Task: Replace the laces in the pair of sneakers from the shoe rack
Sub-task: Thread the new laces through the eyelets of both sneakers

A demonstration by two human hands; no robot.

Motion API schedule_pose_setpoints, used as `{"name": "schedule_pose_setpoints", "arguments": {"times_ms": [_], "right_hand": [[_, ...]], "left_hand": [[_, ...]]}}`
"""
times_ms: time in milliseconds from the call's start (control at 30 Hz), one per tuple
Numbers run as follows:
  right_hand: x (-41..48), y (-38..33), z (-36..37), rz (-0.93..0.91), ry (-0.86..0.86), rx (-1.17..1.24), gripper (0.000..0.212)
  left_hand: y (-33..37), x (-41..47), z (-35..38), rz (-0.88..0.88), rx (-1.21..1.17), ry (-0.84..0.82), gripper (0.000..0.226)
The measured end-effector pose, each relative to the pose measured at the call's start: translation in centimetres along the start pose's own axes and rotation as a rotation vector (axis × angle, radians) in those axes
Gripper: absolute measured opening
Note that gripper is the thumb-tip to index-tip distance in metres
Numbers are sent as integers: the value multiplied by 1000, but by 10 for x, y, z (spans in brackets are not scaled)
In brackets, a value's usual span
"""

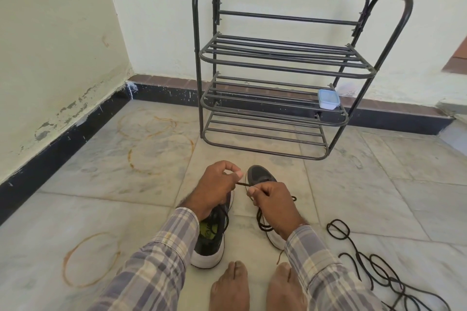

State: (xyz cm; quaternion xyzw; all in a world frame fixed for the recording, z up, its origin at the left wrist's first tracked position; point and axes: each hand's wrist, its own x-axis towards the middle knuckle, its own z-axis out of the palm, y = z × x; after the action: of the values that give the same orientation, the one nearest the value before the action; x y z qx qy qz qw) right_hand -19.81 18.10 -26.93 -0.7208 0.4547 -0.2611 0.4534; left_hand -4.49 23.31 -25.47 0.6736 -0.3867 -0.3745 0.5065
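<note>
Shoe rack (pixel 280 52): black metal tube, three barred shelves, standing against the wall.

Container (pixel 328 99): small, pale blue lid, at the right end of the rack's middle shelf.

Left sneaker (pixel 207 251): dark upper, white sole, on the floor (pixel 126 209) in front of the rack, heel toward the person, partly hidden by the left forearm.

Right sneaker (pixel 258 175): same make, just beside the left one, toe toward the rack.

Lace (pixel 242 185): dark cord stretched taut between both hands above the sneakers; further loops hang over the right sneaker.

Left hand (pixel 214 187): thumb and forefinger pinched on one end of the lace, other fingers curled.

Right hand (pixel 273 199): fingertips clamped on the same lace, close to the left hand.

Loose laces (pixel 379 267): dark tangle on the floor, in front of the rack and to its right, apart from the sneakers.

Feet (pixel 230 285): two, bare, nearest the person, farthest from the rack.
</note>
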Motion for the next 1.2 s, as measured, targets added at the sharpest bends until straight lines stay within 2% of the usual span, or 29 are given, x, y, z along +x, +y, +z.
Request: {"name": "schedule_pose_setpoints", "arguments": {"times_ms": [167,367,433,533,633,733,800,867,933,1000,1067,1200], "right_hand": [[5,29,-15,81,99,-194,30],[0,48,-24,155,107,-360,28],[-1,50,-30,178,48,-406,28],[-1,43,-32,192,-30,-511,40],[1,31,-29,86,64,-613,30],[3,24,-23,-29,133,-457,37],[3,20,-19,-52,95,-315,47],[6,21,-14,-37,70,-222,56],[11,25,-8,-15,84,-170,42],[14,30,1,41,114,-106,15],[16,35,9,96,133,-17,12],[12,40,24,118,145,92,11]], "left_hand": [[-12,1,-30,-106,51,88,11],[-37,6,-36,-139,337,165,7],[-40,4,-29,-120,434,110,6],[-41,-7,1,-59,522,-38,11],[-47,-24,44,-34,533,-235,10],[-53,-39,79,16,645,-355,12],[-49,-37,82,111,739,-276,15],[-45,-26,69,136,709,-70,20],[-49,-11,46,51,681,171,22],[-58,0,28,-65,719,305,21],[-64,5,23,-157,755,286,29],[-67,11,29,-208,878,181,33]]}}
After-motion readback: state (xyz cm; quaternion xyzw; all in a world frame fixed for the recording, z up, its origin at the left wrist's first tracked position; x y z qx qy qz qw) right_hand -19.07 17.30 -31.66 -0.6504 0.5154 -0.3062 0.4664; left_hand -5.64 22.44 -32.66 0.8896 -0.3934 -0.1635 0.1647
